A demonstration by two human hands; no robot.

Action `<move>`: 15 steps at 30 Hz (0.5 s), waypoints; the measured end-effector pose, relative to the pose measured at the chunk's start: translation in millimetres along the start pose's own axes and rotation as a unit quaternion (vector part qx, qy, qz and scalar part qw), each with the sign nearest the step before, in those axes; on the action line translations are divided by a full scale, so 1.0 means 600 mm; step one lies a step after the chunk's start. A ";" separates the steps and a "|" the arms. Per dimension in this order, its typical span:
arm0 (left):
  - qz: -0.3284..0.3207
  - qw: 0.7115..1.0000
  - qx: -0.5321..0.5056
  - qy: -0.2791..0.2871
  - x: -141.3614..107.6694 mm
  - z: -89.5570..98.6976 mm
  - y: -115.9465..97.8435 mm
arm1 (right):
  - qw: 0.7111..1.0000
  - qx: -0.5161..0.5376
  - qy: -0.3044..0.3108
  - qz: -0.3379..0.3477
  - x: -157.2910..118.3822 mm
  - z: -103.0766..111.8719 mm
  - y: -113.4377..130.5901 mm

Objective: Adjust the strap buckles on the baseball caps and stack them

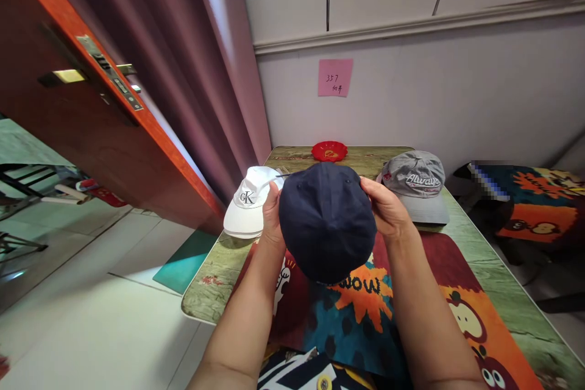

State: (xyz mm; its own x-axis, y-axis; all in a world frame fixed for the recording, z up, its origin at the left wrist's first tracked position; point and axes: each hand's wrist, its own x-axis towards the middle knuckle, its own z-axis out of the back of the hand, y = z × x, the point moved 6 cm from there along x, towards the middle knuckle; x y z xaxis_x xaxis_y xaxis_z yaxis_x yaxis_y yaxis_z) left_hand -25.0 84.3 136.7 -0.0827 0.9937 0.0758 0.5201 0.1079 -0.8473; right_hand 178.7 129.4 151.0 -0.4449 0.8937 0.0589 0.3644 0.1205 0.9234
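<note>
Between my two hands a navy baseball cap point(328, 225) is held up over the table, its rounded crown facing me. My left hand point(273, 210) grips its left edge, with the fingers mostly hidden behind the cap. On the right edge, my right hand point(386, 204) pinches it with thumb and fingers. A white cap point(251, 192) with a CK logo rests on the table just beyond my left hand. Past my right hand sits a grey cap point(415, 177) lettered "Always".
A red scalloped dish point(329, 150) stands at the table's back edge. Under my arms lies a colourful mat point(347, 329) on the wood-patterned table point(205, 283). A pink note point(335, 77) is stuck to the wall. An open door point(114, 122) and curtain are at left.
</note>
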 end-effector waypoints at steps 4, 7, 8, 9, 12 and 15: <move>-0.013 0.999 -0.035 -0.024 0.003 0.004 0.031 | 0.999 0.023 0.020 -0.021 0.020 0.003 -0.031; -0.019 0.998 -0.050 -0.042 0.001 0.003 0.035 | 0.998 0.036 0.041 0.009 0.019 0.003 -0.046; -0.019 0.997 -0.052 -0.050 0.000 0.002 0.034 | 0.998 0.044 0.040 0.022 0.016 0.003 -0.050; -0.019 0.997 -0.051 -0.060 -0.002 0.000 0.031 | 0.997 0.055 0.037 0.036 0.013 0.004 -0.053; -0.020 0.995 -0.048 -0.082 -0.011 -0.010 0.022 | 0.991 0.110 0.028 0.073 0.007 0.002 -0.054; -0.008 0.996 -0.064 -0.066 -0.017 -0.024 0.022 | 0.981 0.165 0.029 0.099 0.007 -0.006 -0.044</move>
State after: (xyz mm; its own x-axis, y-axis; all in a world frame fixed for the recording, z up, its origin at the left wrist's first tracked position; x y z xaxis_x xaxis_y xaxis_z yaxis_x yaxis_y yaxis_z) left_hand -5.1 76.1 132.4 -0.1985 0.9800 0.0130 0.6205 0.1360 -0.7723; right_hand 164.0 128.5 128.0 -0.3806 0.8890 0.2546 0.6885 0.0887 0.7198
